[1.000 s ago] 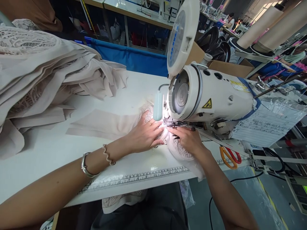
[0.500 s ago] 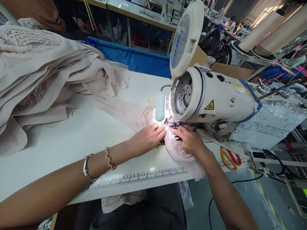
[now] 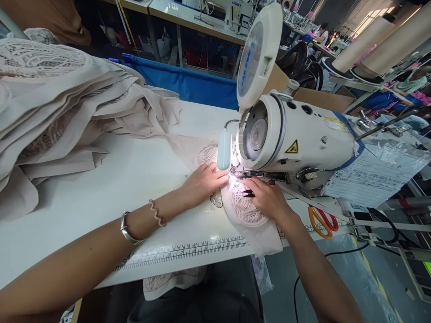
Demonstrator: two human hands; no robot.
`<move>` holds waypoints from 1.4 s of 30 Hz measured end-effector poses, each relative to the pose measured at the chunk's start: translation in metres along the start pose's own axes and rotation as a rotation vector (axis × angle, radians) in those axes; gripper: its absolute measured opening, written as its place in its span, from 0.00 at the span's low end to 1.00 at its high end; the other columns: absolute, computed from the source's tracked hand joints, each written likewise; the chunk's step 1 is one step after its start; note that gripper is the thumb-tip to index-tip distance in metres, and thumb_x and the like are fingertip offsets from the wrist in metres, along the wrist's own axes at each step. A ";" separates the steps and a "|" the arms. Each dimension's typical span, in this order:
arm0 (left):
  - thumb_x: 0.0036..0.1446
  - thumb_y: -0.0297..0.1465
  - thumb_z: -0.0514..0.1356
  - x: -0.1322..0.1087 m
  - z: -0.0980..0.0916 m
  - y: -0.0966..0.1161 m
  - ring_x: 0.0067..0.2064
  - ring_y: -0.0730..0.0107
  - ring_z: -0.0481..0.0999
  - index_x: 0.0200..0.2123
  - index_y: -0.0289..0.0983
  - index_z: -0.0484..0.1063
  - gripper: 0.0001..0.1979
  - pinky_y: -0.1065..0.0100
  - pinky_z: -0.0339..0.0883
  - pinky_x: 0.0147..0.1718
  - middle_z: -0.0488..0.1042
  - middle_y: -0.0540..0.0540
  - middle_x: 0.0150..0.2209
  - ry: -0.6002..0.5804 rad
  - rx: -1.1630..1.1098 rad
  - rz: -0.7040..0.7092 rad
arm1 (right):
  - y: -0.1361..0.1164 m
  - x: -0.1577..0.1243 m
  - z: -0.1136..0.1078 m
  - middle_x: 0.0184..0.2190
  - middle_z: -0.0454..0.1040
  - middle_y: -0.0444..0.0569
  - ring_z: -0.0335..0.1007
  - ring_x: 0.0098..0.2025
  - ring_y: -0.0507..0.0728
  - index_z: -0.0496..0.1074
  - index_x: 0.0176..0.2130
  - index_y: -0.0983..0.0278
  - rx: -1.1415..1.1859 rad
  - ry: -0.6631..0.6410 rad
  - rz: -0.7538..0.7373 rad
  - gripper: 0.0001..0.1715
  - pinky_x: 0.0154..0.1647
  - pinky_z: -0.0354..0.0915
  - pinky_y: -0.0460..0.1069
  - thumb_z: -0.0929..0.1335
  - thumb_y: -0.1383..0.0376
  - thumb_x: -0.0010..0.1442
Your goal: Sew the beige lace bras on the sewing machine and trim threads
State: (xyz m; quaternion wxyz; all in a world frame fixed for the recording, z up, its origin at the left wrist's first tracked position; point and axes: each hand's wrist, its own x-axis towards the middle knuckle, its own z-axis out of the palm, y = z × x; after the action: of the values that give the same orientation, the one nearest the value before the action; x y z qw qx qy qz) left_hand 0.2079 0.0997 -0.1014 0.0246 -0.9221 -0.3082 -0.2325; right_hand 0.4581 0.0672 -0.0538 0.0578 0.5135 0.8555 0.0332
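Note:
A pale pink lace piece (image 3: 247, 207) lies under the needle area of a white sewing machine (image 3: 310, 134), whose round end cover stands open. My left hand (image 3: 205, 183) presses its closed fingers on the fabric just left of the needle, beside a small lit lamp (image 3: 224, 150). My right hand (image 3: 267, 195) is at the right of the needle, its index finger and thumb near the fabric edge. Small black snips (image 3: 248, 193) stick out from under its curled fingers over the lace.
A big pile of beige lace fabric (image 3: 77, 103) covers the table's left part. Orange-handled scissors (image 3: 318, 222) and red-handled ones lie at the right. A printed ruler (image 3: 202, 250) runs along the front edge. A blue cloth bin (image 3: 188, 85) stands behind.
The lace piece has shifted toward me and left, showing more of its round cup. My left hand has moved slightly left and up. The disc inside the machine head looks turned.

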 end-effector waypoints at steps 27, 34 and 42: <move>0.65 0.19 0.46 -0.002 0.003 0.068 0.62 0.40 0.72 0.61 0.11 0.63 0.24 0.47 0.66 0.61 0.70 0.18 0.60 -0.214 0.306 0.000 | -0.005 0.018 0.021 0.47 0.81 0.56 0.77 0.48 0.64 0.78 0.49 0.62 0.395 0.066 0.464 0.14 0.48 0.68 0.54 0.65 0.64 0.68; 0.67 0.24 0.53 -0.005 0.002 0.066 0.62 0.40 0.72 0.65 0.27 0.64 0.24 0.45 0.68 0.58 0.69 0.24 0.62 -0.229 0.228 -0.050 | -0.003 0.015 0.014 0.36 0.81 0.49 0.76 0.37 0.60 0.76 0.38 0.60 0.520 0.068 0.437 0.10 0.37 0.65 0.51 0.70 0.56 0.60; 0.65 0.23 0.56 -0.008 0.009 0.066 0.64 0.38 0.68 0.67 0.33 0.63 0.27 0.44 0.67 0.58 0.65 0.24 0.64 -0.236 0.176 -0.073 | -0.002 0.015 0.022 0.32 0.80 0.51 0.75 0.36 0.62 0.74 0.30 0.60 0.529 0.237 0.439 0.10 0.39 0.66 0.53 0.66 0.63 0.61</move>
State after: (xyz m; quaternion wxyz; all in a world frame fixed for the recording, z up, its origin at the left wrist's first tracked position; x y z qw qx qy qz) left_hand 0.2443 0.0436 -0.1062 0.0606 -0.9255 -0.3616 -0.0953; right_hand 0.4525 0.0799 -0.0773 -0.1852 0.6747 0.7046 -0.1185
